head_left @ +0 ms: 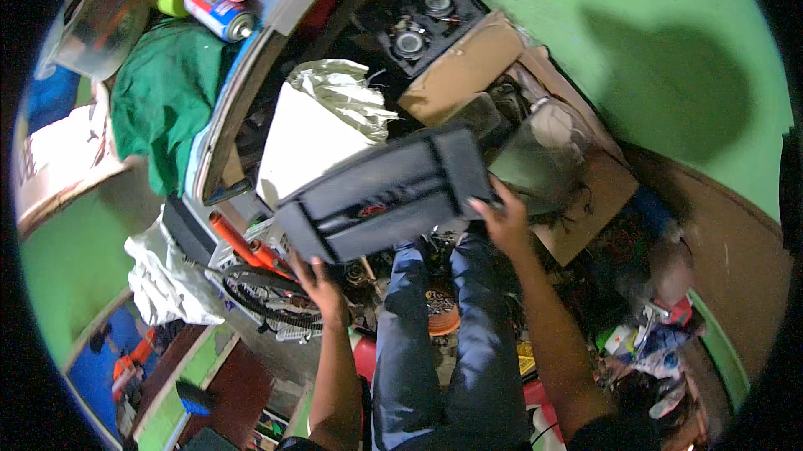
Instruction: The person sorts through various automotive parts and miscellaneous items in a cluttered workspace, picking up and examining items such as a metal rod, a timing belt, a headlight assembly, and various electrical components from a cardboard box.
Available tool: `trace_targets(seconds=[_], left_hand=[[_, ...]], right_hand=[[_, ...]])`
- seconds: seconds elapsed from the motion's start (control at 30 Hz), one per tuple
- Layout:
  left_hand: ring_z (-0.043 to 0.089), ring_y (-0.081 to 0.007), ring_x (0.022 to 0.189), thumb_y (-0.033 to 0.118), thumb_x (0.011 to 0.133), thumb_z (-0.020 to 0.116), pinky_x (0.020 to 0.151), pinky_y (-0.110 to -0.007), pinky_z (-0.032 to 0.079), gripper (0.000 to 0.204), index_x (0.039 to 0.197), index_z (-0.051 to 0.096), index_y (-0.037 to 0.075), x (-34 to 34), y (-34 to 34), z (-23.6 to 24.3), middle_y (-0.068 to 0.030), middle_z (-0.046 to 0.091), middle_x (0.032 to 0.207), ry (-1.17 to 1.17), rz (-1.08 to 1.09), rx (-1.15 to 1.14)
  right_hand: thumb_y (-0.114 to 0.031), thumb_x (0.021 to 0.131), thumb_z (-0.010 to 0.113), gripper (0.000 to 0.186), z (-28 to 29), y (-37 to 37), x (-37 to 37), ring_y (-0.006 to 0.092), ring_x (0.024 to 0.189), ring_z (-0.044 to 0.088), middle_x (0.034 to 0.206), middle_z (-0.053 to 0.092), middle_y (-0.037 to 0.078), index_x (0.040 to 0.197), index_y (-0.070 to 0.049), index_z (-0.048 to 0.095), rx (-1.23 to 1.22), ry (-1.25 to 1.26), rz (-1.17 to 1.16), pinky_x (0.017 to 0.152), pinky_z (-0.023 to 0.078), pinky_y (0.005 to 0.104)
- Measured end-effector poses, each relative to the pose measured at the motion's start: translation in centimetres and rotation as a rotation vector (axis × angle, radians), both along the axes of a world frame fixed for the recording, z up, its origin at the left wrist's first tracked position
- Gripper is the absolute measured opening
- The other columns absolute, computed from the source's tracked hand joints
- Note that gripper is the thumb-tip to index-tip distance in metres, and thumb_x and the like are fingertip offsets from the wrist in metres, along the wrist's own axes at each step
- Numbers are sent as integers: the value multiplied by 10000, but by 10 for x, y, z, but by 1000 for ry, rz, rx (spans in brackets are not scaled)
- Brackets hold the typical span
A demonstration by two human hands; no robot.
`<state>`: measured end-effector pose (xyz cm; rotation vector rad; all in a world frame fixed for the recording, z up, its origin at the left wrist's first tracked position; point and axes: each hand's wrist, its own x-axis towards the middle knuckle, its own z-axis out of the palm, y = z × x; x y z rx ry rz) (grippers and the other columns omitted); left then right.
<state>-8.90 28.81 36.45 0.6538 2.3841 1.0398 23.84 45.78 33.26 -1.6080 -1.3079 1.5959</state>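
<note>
A long, dark grey box-shaped case (pixel 376 192) with raised bands and a small red mark on its face is held tilted above my legs, its right end higher. My left hand (pixel 319 290) grips its lower left corner, fingers against the edge. At the right end, my right hand (pixel 503 221) is closed on the side, thumb on the face. Parts of the fingers of both hands are hidden behind the case. A white sack (pixel 309 142) lies just beyond it, partly covered by it.
Past the case are a cardboard box (pixel 468 66), a black panel with two round speakers (pixel 410 43) and a cloudy plastic bag (pixel 539 154). An orange bicycle frame (pixel 242 242) stands to the left. Green cloth (pixel 167 91) and a spray can (pixel 219 13) sit far left. Clutter lies right.
</note>
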Motion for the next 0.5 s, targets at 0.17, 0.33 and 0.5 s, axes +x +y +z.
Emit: trace_targets(seconds=[0.17, 0.33, 0.5], left_hand=[[402, -283, 1395, 154, 1045, 544, 1170, -381, 280, 579, 1548, 312, -10, -69, 16, -51, -194, 368, 1574, -225, 278, 106], [381, -282, 1421, 219, 1031, 582, 1176, -387, 273, 627, 1555, 312, 4, -56, 57, -41, -197, 367, 1580, -244, 65, -94], [424, -297, 1392, 279, 1020, 600, 1178, -392, 280, 619, 1522, 374, -4, -14, 44, -30, -198, 429, 1540, -256, -227, -1]], right_hand=[[-153, 878, 760, 719, -29, 37, -132, 335, 1317, 528, 1460, 502, 229, 1499, -46, 413, 152, 5, 8, 1065, 460, 408], [-166, 907, 707, 794, -64, 21, -156, 402, 1438, 374, 1554, 373, 261, 1568, -71, 276, 34, -126, 21, 1196, 292, 412], [-139, 952, 651, 635, -45, -34, -98, 349, 1389, 469, 1500, 478, 223, 1525, -60, 390, 20, 4, -146, 1152, 357, 403]])
